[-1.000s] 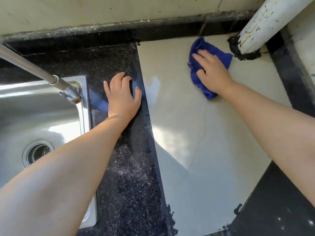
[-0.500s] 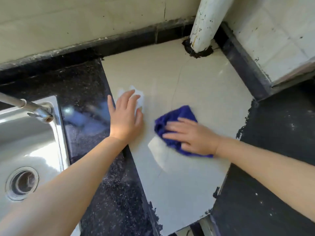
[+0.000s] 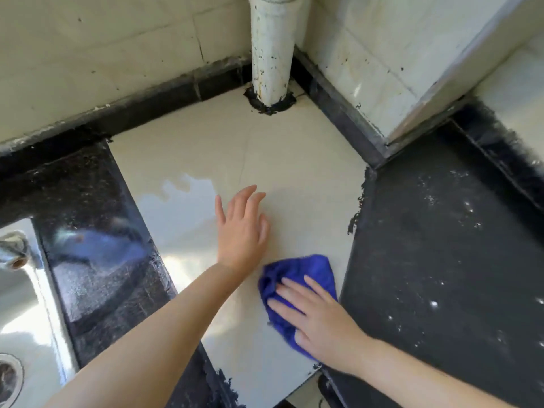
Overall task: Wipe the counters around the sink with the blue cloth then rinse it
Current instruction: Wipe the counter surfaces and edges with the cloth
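Blue cloth [image 3: 297, 278] bunched flat under the right hand [image 3: 319, 316], fingers straight and spread across it, palm bearing down; no pinch and no curl round the fabric, a press that most likely serves to keep the whole pad in contact with the surface while being pushed. Lies on the cream tile panel [image 3: 265, 148] near its front right corner, just beside the seam with the dark speckled counter [image 3: 441, 260] on the right. Crumpled rather than folded, so thick enough to soak up water.

Left hand [image 3: 241, 231] laid flat on the same tile, fingers relaxed and slightly fanned, holding nothing, set close behind and to the left of the cloth without touching it. Probably there as a brace, taking weight while leaning over the counter.

Wet sheen and a pale puddle [image 3: 182, 189] on the tile to the left of that hand, apparently not yet reached by the cloth. Further left a glossy black granite strip [image 3: 88, 231], then the steel sink [image 3: 23, 319] with its drain at the lower left edge and the tap spout [image 3: 13, 254] above the basin.

White pipe [image 3: 272, 48] rising from the back corner, ringed with black sealant at its base, dark trim along both walls.

Judged mid-wipe: puddle and dark counters seemingly left to do, rinsing not yet begun.
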Motion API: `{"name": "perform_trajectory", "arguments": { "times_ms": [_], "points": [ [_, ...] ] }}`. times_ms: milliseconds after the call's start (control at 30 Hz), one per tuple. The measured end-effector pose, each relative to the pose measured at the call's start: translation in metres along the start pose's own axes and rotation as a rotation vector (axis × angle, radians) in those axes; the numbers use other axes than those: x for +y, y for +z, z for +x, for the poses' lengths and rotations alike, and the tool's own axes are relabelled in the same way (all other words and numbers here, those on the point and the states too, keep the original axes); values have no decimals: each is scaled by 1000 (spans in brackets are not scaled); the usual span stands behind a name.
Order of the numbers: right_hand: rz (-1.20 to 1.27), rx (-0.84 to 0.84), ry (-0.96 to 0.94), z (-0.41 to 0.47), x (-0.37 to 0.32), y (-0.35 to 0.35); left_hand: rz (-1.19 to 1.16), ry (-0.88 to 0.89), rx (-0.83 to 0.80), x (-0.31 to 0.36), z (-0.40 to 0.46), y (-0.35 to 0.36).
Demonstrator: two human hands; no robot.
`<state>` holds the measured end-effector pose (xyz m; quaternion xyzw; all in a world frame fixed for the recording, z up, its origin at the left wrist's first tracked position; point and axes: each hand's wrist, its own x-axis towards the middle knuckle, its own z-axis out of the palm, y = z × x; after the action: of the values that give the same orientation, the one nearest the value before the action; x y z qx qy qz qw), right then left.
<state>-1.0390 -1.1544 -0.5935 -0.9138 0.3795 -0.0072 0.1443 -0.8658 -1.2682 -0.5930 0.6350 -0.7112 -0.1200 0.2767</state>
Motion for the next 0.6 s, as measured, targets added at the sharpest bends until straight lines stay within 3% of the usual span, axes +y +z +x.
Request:
{"name": "perform_trajectory", "arguments": {
  "times_ms": [133,267,367,467,600],
  "points": [
    [-74,-129,-6,-53,49,-8,-45,113,-68,48,5,33],
    [-48,-15,355,-33,176,-37,10,126,-195,72,-1,61],
    [-18,148,667,-7,232,-55,133,190,-227,71,-7,71],
    [44,289,979,16,215,-47,179,186,-251,74,-6,73],
    [32,314,863,-4,113,-12,165,152,-355,75,-9,67]
  ]
}}
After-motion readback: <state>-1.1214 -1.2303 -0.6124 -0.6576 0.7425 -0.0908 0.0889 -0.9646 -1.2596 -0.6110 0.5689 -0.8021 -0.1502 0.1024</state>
